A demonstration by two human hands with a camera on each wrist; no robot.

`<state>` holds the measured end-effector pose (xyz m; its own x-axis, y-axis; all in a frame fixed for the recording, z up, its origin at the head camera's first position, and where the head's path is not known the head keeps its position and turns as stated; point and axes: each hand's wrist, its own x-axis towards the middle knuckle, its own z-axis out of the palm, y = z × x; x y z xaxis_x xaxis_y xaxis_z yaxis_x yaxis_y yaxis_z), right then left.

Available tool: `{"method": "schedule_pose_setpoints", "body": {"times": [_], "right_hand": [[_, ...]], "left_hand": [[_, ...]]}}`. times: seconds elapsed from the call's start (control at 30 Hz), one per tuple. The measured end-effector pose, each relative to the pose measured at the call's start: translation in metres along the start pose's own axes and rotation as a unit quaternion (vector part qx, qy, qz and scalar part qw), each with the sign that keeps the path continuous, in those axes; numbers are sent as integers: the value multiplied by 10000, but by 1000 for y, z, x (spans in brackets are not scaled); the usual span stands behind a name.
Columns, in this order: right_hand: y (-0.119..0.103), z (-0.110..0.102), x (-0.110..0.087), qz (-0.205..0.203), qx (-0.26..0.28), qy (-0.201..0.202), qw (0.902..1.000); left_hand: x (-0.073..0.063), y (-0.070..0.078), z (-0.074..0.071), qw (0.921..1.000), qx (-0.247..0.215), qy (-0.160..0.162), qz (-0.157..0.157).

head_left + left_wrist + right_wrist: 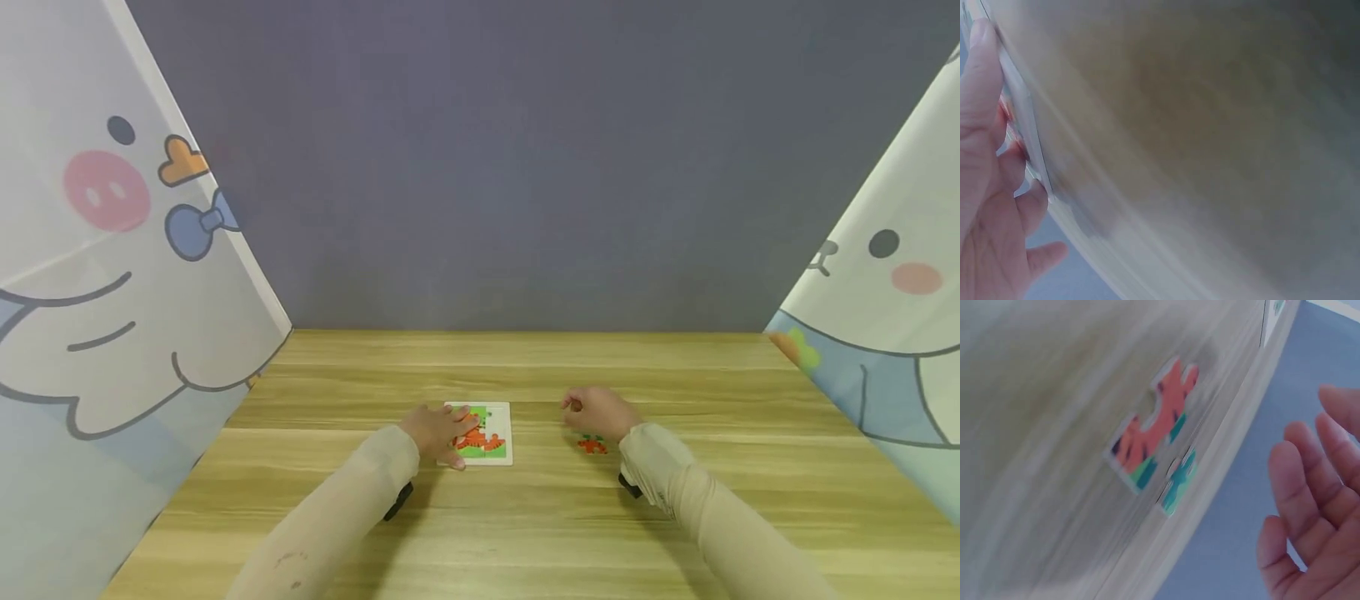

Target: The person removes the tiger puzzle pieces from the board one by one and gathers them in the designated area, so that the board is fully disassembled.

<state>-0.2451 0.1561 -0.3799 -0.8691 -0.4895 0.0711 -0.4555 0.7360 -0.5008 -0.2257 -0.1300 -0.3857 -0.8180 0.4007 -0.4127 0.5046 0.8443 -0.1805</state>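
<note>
My left hand rests with spread fingers over the left part of a small jigsaw puzzle in a white tray. Orange, black-striped pieces on a green ground lie in the tray, and its upper right corner shows bare white. My right hand hovers behind two loose pieces on the table, fingers loosely bent and holding nothing. One loose jigsaw piece is mostly orange with dark stripes; the other jigsaw piece, next to it, is mostly green.
The pieces and tray lie on a wood-grain table. A plain grey wall rises at its back edge. Cartoon-printed panels flank the table, the left panel and the right panel.
</note>
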Motion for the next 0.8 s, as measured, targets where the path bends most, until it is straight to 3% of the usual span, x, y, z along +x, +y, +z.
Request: {"method": "schedule_pose_setpoints", "body": {"times": [0.13,0.3,0.5,0.6,0.8], "right_hand": [[-8,6,8,-142,-340,86,9993],[-18,12,19,-454,-640,-225,9967],[-33,22,29,-665,-881,-392,9931],[-40,28,33,-732,-904,-497,9920],[-55,35,37,-648,-937,-876,9896]], "left_hand": [[0,-1,0,9997,-248,-33,-16],[0,-1,-1,9962,-848,-207,-54],[3,-2,-1,9944,-1027,-237,-50],[3,-2,0,9960,-876,-194,-13],[4,-1,2,9999,-58,-108,31]]}}
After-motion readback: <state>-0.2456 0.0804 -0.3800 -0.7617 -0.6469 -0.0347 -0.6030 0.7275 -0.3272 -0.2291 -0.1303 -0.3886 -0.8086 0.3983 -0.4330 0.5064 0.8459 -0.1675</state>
